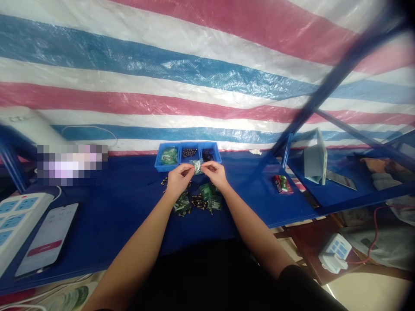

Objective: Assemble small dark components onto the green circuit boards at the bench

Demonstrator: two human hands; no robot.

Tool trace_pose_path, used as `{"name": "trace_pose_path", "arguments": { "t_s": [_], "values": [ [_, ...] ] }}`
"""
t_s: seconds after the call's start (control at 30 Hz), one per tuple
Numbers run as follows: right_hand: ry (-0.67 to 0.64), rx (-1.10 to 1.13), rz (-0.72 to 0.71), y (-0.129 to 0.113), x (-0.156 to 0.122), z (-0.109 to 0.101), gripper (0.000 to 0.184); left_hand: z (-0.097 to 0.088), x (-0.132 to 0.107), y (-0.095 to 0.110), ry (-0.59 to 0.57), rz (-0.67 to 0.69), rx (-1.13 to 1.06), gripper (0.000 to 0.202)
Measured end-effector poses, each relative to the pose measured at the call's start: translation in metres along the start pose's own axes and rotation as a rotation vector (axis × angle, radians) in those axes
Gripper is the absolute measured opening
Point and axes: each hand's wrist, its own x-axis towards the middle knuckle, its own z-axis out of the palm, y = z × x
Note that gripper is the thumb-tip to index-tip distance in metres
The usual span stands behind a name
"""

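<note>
My left hand (177,179) and my right hand (216,172) are raised over the blue table (123,203), both pinching a small clear plastic bag (196,166) with green print between their fingertips. Below my hands lies a pile of similar small green bags (209,196) mixed with loose dark and brass screws (198,203). Just behind the held bag stands a blue three-compartment tray (188,154): green bags in the left cell, dark screws in the middle and right cells.
A phone (48,239) and a white power strip (14,216) lie at the left. A red-green pack (282,183), a propped tablet (314,160) and a blue frame bar (327,82) are to the right. A striped tarp (194,65) hangs behind.
</note>
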Motion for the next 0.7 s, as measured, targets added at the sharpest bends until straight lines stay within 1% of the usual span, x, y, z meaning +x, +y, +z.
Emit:
{"name": "trace_pose_path", "arguments": {
  "t_s": [0.1,0.2,0.33,0.43,0.7],
  "values": [
    [0.031,-0.013,-0.003,0.001,0.0,0.002,0.03,0.002,0.001,-0.002,0.011,0.018,0.003,0.028],
    [0.039,-0.016,0.0,0.001,0.0,0.003,0.032,0.001,0.001,0.0,0.019,-0.003,0.013,0.029],
    [0.015,-0.006,-0.018,-0.002,0.0,0.002,0.029,-0.002,0.0,0.005,0.005,-0.061,0.037,0.044],
    [0.002,-0.011,-0.016,-0.002,0.0,0.001,0.029,-0.003,0.0,0.007,0.006,-0.071,0.046,0.053],
    [0.0,-0.004,0.018,0.002,0.002,0.002,0.035,-0.002,0.0,0.008,0.0,-0.068,0.009,0.05]
  ]
}}
